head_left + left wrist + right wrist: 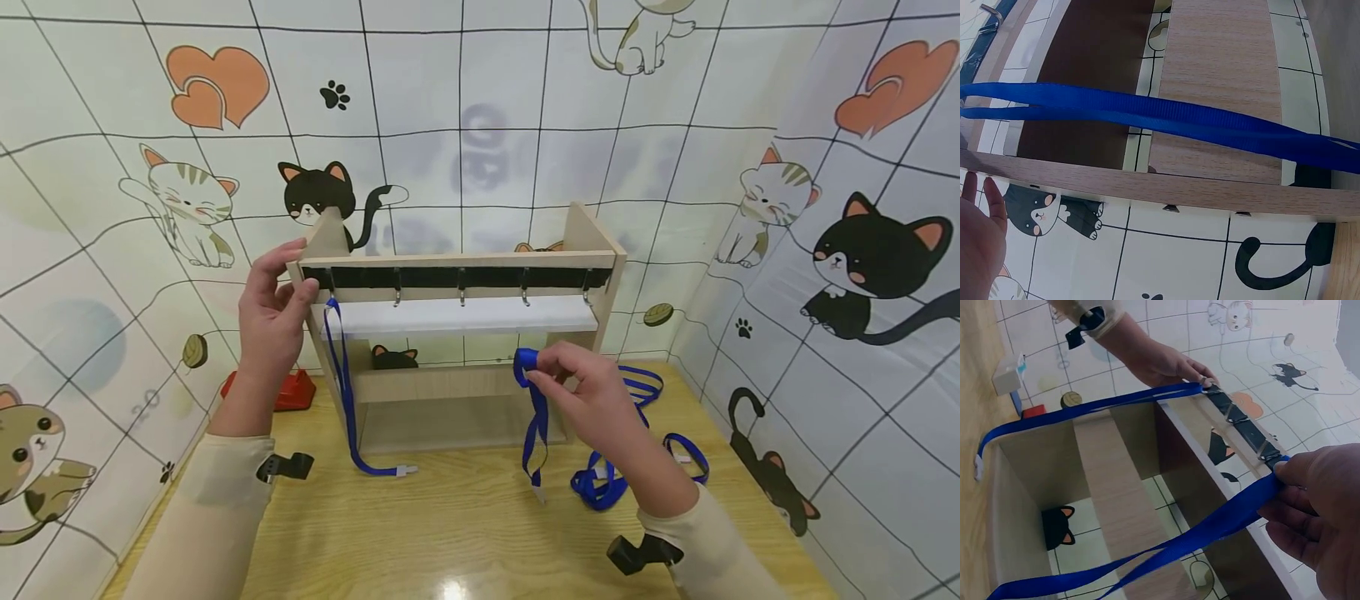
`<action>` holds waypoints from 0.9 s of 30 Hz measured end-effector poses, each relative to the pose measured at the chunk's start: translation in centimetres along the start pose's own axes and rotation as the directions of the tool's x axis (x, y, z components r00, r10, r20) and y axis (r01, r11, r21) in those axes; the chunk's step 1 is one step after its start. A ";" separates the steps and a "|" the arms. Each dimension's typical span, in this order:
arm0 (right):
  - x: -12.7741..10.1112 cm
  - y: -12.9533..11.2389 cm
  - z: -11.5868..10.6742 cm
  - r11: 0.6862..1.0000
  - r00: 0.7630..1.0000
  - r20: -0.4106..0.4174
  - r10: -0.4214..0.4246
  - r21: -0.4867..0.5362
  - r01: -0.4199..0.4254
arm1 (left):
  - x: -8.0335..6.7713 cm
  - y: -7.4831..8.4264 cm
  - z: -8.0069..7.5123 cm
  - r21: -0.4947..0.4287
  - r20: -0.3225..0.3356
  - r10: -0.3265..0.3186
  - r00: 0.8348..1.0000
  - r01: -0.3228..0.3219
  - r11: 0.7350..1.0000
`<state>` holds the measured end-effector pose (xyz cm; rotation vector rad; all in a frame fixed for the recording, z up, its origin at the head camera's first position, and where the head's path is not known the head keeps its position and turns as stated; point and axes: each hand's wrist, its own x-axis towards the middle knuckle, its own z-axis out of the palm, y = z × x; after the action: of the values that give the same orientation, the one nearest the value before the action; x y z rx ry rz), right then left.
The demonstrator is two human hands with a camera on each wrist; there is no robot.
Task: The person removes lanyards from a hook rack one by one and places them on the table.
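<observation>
Now my right grip (581, 387) pinches a blue lanyard (536, 417) while my left grip (273, 312), fingers loose, steadies the wooden rack (592, 229), one lanyard hung (341, 375).

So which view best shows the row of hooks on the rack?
The head view: all five hooks show along the black strip, the leftmost carrying a blue lanyard. The right wrist view shows a few hooks obliquely; the left wrist view shows only one at its top-left corner.
</observation>
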<state>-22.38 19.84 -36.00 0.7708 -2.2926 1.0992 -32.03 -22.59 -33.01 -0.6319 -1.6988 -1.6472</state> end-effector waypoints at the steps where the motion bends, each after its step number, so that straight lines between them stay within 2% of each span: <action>1: -0.2 0.0 0.2 1.000 1.000 0.010 0.005 0.002 -0.005 | 0.0 0.0 0.0 0.001 -0.001 -0.001 1.000 0.001 1.000; 10: -1.7 0.5 0.9 0.999 0.994 0.105 0.004 0.033 -0.008 | 0.0 0.0 0.1 0.006 -0.007 -0.007 1.000 0.007 1.000; 16: -3.1 1.7 1.1 0.992 0.982 0.173 0.071 0.093 -0.088 | 0.0 -0.1 0.2 -0.005 -0.007 -0.003 1.000 0.003 1.000; 19: -3.9 2.6 1.2 0.989 0.976 0.206 0.076 0.111 -0.101 | 0.1 -0.2 0.2 -0.007 -0.006 -0.001 1.000 0.001 1.000; 23: -4.8 3.8 1.4 0.988 0.958 0.284 0.042 0.132 -0.082 | 0.1 -0.2 0.1 -0.006 -0.006 -0.001 1.000 0.001 1.000; 27: -5.5 4.8 1.5 0.986 0.926 0.376 0.016 0.146 -0.076 | 0.2 -0.3 0.0 -0.009 -0.007 -0.001 1.000 0.001 1.000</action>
<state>-21.87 22.63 -42.94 1.0737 -2.5685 1.2567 -32.36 -22.58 -33.08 -0.6291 -1.6875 -1.6565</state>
